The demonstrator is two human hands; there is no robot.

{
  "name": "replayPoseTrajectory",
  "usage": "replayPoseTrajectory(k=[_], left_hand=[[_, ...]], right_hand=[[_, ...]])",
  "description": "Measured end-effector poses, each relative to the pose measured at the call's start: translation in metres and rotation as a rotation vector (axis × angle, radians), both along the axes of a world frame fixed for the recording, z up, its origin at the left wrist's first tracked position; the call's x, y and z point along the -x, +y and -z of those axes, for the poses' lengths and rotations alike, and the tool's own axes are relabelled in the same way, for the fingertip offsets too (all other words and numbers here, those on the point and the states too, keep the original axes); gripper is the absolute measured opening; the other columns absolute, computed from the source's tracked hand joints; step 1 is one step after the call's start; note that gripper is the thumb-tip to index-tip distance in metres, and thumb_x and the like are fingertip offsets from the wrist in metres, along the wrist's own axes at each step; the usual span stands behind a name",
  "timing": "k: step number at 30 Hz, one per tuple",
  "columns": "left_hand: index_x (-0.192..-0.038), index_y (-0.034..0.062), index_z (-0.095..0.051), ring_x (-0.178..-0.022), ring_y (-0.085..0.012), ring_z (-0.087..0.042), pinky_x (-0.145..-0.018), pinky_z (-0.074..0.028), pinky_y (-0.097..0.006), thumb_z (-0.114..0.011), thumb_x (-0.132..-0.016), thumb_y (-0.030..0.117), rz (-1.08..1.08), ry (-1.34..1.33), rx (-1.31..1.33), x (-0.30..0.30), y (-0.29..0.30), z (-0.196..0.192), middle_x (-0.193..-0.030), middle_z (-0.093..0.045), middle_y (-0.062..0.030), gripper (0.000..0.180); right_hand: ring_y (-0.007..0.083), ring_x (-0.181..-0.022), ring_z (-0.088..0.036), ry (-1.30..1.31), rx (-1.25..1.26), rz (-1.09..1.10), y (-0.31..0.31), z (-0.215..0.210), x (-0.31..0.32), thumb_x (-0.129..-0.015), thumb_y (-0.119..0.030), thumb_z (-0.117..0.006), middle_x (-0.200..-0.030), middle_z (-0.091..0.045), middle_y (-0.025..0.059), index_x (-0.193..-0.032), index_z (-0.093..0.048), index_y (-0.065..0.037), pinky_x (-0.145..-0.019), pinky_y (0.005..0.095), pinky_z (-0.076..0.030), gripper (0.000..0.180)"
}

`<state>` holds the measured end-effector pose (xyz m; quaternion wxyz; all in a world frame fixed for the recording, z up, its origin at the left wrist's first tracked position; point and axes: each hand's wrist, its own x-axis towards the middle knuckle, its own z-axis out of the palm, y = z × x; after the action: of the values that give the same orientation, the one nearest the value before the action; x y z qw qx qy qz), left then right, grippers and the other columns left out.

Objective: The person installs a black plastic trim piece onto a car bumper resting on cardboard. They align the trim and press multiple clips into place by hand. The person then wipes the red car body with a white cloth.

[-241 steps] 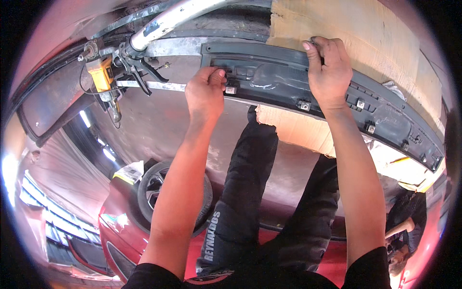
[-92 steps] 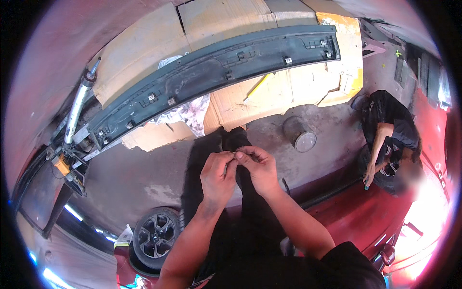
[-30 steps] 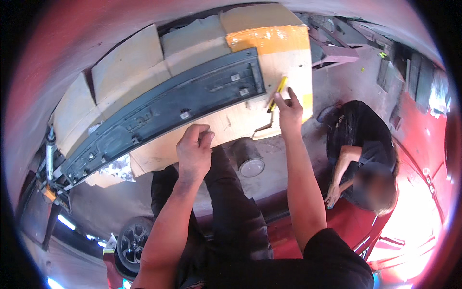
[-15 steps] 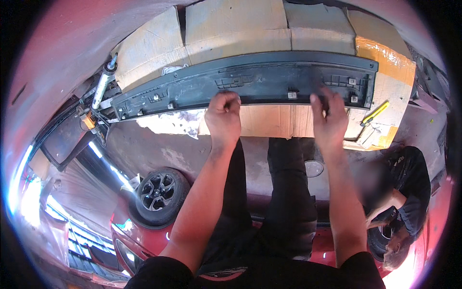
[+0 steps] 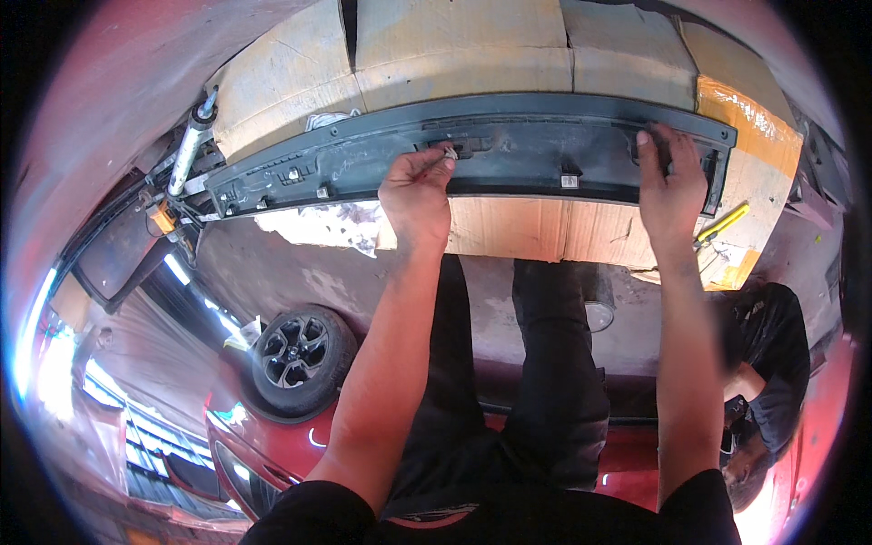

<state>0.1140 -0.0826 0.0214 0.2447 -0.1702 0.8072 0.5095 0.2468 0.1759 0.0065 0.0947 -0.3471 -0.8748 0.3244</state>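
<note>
At upper centre of the frame, left hand [image 5: 418, 198] has thumb and fingers pinched on a small metal clip [image 5: 450, 153], over the dark panel [image 5: 518, 165], which lies across cardboard [image 5: 509, 229]. Toward upper right, right hand [image 5: 674, 186] curls over the panel's end; can't tell if its fingers hold anything. Step looks like clip handling; next move likely calls for careful alignment.

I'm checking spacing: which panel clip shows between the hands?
The visible clip nearest the right hand; the others in view on the panel lie left of the left hand.
</note>
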Motion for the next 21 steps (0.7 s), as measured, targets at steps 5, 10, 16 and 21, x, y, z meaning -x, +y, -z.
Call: replayPoseTrajectory(k=[5, 10, 16, 21], left_hand=[[-0.101, -0.0041, -0.065, -0.095, -0.0145, -0.067, -0.087, -0.054, -0.028, -0.069, -0.088, -0.008, 0.109, 0.063, 0.041, -0.003, 0.011, -0.006, -0.105, -0.074, -0.0139, 0.014], [-0.101, -0.0038, -0.064, -0.086, -0.0156, -0.068, -0.077, -0.054, -0.027, -0.069, -0.091, -0.003, 0.079, -0.022, 0.067, 0.003, 0.009, -0.003, -0.102, -0.074, -0.0143, 0.011], [-0.099, -0.0026, -0.065, -0.079, -0.0183, -0.067, -0.070, -0.053, -0.029, -0.067, -0.095, 0.004, -0.081, -0.198, -0.206, -0.003, 0.011, -0.010, -0.094, -0.073, -0.0133, 0.008], [-0.100, -0.0020, -0.066, -0.080, -0.0190, -0.067, -0.072, -0.053, -0.032, -0.065, -0.097, 0.007, -0.018, -0.344, -0.329, -0.027, 0.027, -0.032, -0.093, -0.072, -0.0139, 0.009]], right_hand=[[0.0303, -0.076, -0.069, -0.032, 0.194, -0.004, -0.037, -0.007, -0.017, -0.091, -0.015, -0.071, -0.093, -0.066, 0.0151, -0.104, -0.068, -0.003, -0.069, 0.0382, -0.055, 0.018], [0.0269, -0.071, -0.070, 0.002, 0.295, 0.021, -0.052, -0.010, -0.020, -0.090, -0.010, -0.071, -0.090, -0.066, 0.0146, -0.101, -0.068, -0.001, -0.063, 0.0348, -0.055, 0.015], [0.0274, -0.076, -0.070, 0.001, 0.441, 0.040, -0.060, -0.013, -0.020, -0.087, -0.011, -0.074, -0.088, -0.066, 0.0138, -0.100, -0.068, -0.002, -0.067, 0.0360, -0.056, 0.016], [0.0299, -0.080, -0.068, 0.092, 0.749, -0.091, -0.081, -0.036, 0.005, -0.088, -0.012, -0.074, -0.089, -0.066, 0.0137, -0.110, -0.071, -0.004, -0.069, 0.0371, -0.055, 0.024]])
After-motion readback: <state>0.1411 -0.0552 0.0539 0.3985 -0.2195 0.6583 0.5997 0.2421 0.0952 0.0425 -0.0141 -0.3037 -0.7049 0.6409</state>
